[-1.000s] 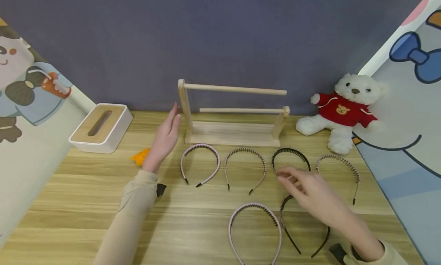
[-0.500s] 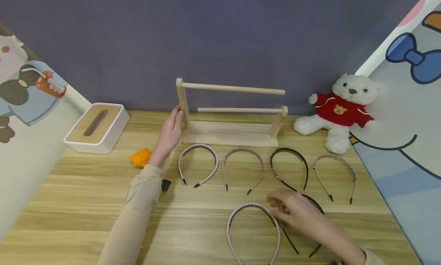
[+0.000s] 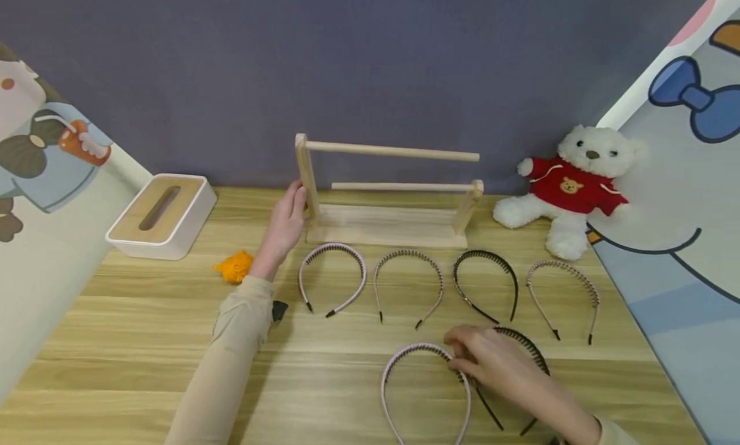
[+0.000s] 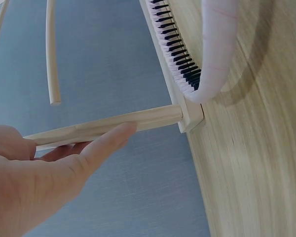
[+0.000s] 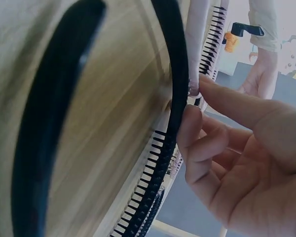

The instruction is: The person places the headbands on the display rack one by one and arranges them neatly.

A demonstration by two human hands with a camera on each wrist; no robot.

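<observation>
One wood-grain table (dark wall behind): left hand grips rack, right hand pinches pink headband.

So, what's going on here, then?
Someone's left hand touches the left post of a wooden rack, while the right hand appears to pinch a pale pink headband lying nearer the person, beside a dark one. Four more headbands lie in a row by the rack; none hangs on its bars.
</observation>
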